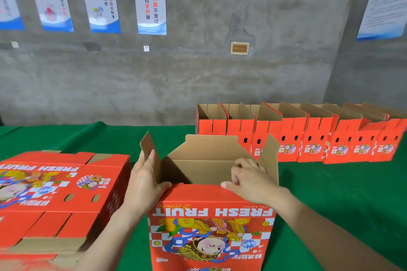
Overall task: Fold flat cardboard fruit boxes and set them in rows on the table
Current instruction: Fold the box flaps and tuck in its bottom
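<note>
A red "FRESH FRUIT" cardboard box (211, 226) stands opened up in front of me, print upside down, brown inside showing and flaps raised. My left hand (143, 182) lies flat against its left side flap, thumb hooked over the near wall's top edge. My right hand (248, 180) grips the near wall's top edge at the right, fingers curled inside the box. A stack of flat red boxes (59, 196) lies at my left. Several folded boxes (308, 136) stand in a row at the back right.
The green cloth-covered table (330, 193) stretches under everything. A grey concrete wall (198, 72) with posters rises directly behind the table and the row of boxes.
</note>
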